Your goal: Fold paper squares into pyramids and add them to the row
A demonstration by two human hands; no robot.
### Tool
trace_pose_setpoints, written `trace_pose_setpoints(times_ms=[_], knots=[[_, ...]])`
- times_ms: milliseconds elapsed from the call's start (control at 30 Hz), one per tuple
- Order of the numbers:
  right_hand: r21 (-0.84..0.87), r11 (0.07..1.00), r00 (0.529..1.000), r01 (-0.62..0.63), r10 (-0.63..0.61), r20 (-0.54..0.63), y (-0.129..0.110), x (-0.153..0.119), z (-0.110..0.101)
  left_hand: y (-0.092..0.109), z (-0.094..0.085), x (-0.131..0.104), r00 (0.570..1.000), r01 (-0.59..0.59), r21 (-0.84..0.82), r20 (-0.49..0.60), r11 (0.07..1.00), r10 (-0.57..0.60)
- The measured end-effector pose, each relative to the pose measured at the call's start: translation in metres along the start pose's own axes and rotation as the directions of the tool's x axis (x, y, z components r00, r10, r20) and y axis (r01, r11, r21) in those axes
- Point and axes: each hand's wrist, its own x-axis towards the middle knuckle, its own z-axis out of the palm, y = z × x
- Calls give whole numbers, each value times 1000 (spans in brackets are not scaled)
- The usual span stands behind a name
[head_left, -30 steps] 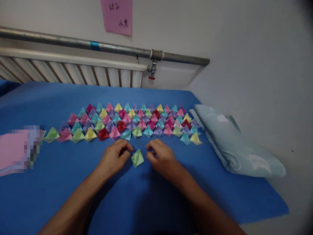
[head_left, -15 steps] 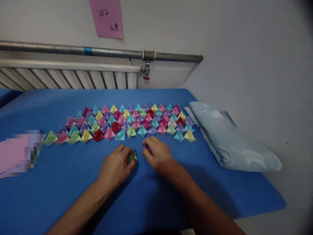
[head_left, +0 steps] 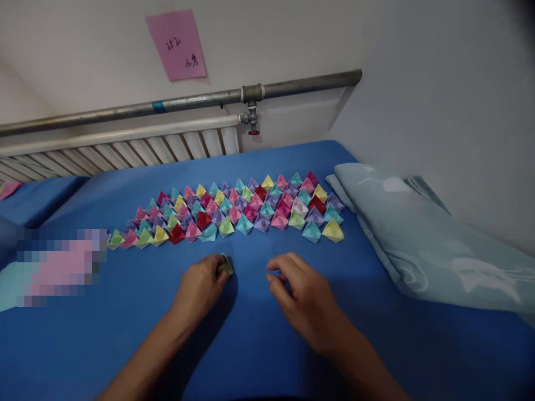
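Note:
Several rows of small folded paper boats (head_left: 244, 224) in many colours stand close together across the blue surface (head_left: 251, 334). Just in front of them, my left hand (head_left: 203, 284) is closed on a green paper boat (head_left: 226, 265), whose far side is partly covered by the fingers. To the right of it, my right hand (head_left: 305, 295) hovers with thumb and forefinger apart and nothing between them. A yellow paper boat (head_left: 333, 230) forms the right end of the front row, beyond my right hand.
A folded light-blue blanket (head_left: 434, 250) lies along the right wall. At left is a stack of coloured paper (head_left: 62, 273), partly pixelated. Behind run a white radiator (head_left: 175, 147) and a metal pipe (head_left: 200, 100) with a valve. A pink note (head_left: 178, 47) hangs on the wall.
My right hand has moved right, away from the green boat, and its fingers have spread. My left hand keeps hold of the boat. The camera view has tilted and shifted slightly.

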Motion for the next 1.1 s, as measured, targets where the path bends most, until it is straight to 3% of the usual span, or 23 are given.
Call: trace_pose_setpoints(times_ms=[333, 533, 700, 1100], knots=[[124, 990, 997, 72, -70, -20, 5, -17, -13, 12, -7, 6, 995, 98, 139, 16, 985, -101], [169, 984, 997, 63, -71, 43, 5, -24, -21, 13, -14, 10, 995, 79, 184, 46, 980, -89], [175, 981, 995, 86, -93, 32, 8, -30, -23, 16, -21, 11, 992, 42, 205, 106, 978, -65], [234, 968, 994, 92, -103, 36, 7, -35, -30, 20, -11, 8, 989, 98, 300, 74, 949, -125]])
